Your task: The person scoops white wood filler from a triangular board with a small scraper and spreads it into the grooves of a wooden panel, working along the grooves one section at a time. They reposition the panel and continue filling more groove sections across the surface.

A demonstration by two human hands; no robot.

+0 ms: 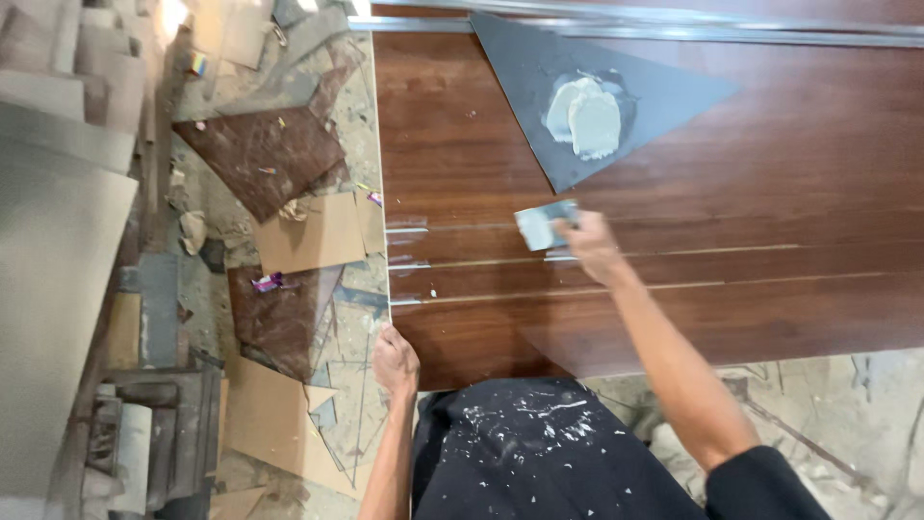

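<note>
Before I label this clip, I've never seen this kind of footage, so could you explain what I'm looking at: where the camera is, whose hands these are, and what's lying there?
There is no machine here. One camera sits on a person's head and looks down, so both arms reaching into the picture are that person's own.

The big brown surface is a wood-grain panel with thin pale grooves running across it. The right hand holds a small flat scraper against a groove. The left hand rests on the panel's near corner, holding nothing.

Farther up the panel lies a dark triangular sheet with a lump of pale putty on it.

Left of the panel, the floor is littered with cardboard pieces and brown offcuts. The dark, white-spattered cloth at the bottom is the person's clothing.
</note>
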